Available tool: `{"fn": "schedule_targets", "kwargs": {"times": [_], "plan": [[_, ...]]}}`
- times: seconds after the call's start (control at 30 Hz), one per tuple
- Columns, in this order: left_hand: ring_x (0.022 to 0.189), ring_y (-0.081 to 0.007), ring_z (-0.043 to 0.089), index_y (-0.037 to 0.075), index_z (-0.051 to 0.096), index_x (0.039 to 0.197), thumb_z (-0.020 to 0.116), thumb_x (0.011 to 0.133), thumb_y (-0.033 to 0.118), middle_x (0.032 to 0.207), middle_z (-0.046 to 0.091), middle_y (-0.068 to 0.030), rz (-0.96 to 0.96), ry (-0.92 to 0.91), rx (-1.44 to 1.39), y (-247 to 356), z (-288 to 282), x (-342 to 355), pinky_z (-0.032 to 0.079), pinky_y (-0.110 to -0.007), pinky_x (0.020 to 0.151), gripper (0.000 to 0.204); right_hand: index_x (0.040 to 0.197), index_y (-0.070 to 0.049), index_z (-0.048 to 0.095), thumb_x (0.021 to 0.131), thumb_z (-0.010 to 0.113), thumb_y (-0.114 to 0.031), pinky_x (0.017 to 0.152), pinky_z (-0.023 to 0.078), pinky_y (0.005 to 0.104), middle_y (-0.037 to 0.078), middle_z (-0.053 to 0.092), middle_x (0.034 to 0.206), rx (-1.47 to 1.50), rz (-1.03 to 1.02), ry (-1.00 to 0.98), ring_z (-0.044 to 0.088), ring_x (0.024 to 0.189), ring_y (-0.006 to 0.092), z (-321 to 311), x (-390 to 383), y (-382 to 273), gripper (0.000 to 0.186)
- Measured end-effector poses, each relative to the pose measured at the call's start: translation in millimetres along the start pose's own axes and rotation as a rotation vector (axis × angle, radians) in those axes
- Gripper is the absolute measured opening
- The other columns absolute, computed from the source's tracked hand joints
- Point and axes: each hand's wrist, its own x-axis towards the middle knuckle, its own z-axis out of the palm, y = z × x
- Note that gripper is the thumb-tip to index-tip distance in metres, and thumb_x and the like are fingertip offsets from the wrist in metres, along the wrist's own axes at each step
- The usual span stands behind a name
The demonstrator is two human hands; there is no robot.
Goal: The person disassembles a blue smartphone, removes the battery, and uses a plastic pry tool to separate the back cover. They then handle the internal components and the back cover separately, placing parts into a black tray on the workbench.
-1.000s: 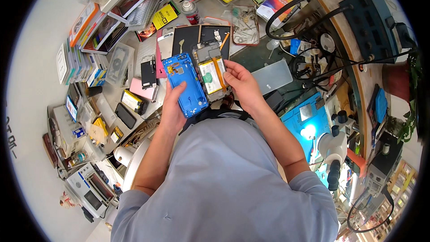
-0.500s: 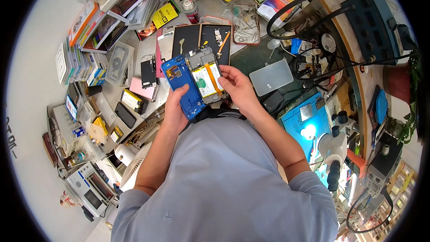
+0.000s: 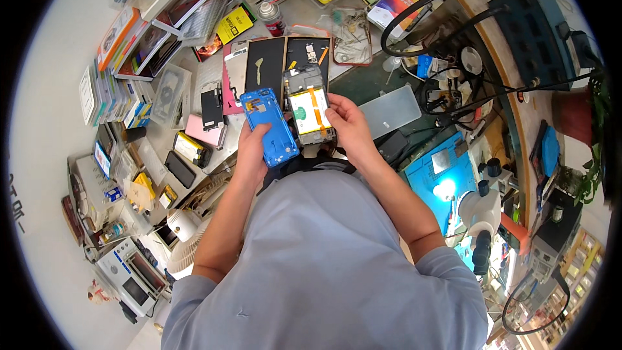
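My left hand [image 3: 251,148] is closed on a blue phone back cover [image 3: 277,131], its thumb lying over the inner face. In my right hand [image 3: 350,126] is an opened phone body [image 3: 304,80], gripped at its right edge with the thumb in front. A white-labelled battery [image 3: 302,114] and an orange flex cable [image 3: 317,109] show inside the body. Cover and body are held side by side, close together, in front of my waist. Just beyond them lies a black tray [image 3: 272,50] with small phone parts. The fingers behind both pieces are hidden.
A frosted plastic lid [image 3: 391,111] lies right of my right hand, near a blue repair mat [image 3: 429,167] under a lit microscope [image 3: 480,210]. Left stand loose phone parts [image 3: 212,105] and a black phone [image 3: 180,168]. A spray can [image 3: 271,21] stands behind the tray.
The blue cover and the phone body have tilted and moved slightly apart; a dark gap shows between them. The body has shifted a little to the right with my right hand.
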Motion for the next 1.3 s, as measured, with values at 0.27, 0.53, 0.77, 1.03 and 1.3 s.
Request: {"fn": "schedule_targets", "kwargs": {"times": [0.27,0.53,0.77,1.03,1.3], "plan": [[0.095,-0.0154,0.063,-0.005,0.045,0.130,0.058,0.086,0.001,0.110,0.064,-0.0125,0.313,-0.098,0.465,-17,15,96,0.049,-0.027,0.083,0.046,0.131,0.003,0.050,0.098,0.051,-0.004,0.090,0.047,0.0265,0.008,0.064,0.112,0.067,-0.033,0.079,0.059,0.101,0.0116,-26,-16,-14,0.035],[0.115,-0.0331,0.055,-0.008,0.036,0.139,0.059,0.090,0.015,0.128,0.053,-0.0246,0.729,0.058,1.148,-28,26,115,0.043,-0.039,0.099,0.059,0.131,0.002,0.052,0.097,0.054,-0.006,0.092,0.047,0.0264,0.007,0.064,0.112,0.108,-0.078,0.143,0.059,0.101,0.0110,-40,-37,-22,0.035],[0.124,-0.0254,0.051,0.002,0.041,0.139,0.026,0.101,0.057,0.135,0.051,-0.0108,-0.184,-0.666,0.088,-27,92,1,0.042,-0.040,0.104,0.068,0.131,0.001,0.051,0.095,0.058,-0.009,0.087,0.049,0.0270,0.007,0.065,0.110,0.165,-0.117,0.187,0.060,0.099,0.0116,-46,-77,-28,0.037],[0.131,-0.0299,0.046,0.003,0.034,0.145,0.021,0.098,0.064,0.146,0.043,-0.0156,-0.601,-0.944,-0.175,-73,94,-50,0.039,-0.046,0.107,0.078,0.108,0.001,0.056,0.089,0.066,-0.005,0.079,0.051,0.0242,0.008,0.069,0.097,0.120,-0.143,0.449,0.063,0.088,0.0100,-60,-174,9,0.023],[0.132,-0.0306,0.044,0.005,0.033,0.147,0.020,0.102,0.054,0.148,0.041,-0.0149,-0.916,-1.007,-0.071,-156,79,-124,0.037,-0.047,0.109,0.068,0.098,-0.001,0.062,0.084,0.069,-0.011,0.071,0.053,0.0297,0.008,0.065,0.088,-0.527,-0.215,0.882,0.064,0.077,0.0175,-61,-309,57,0.018]]}}
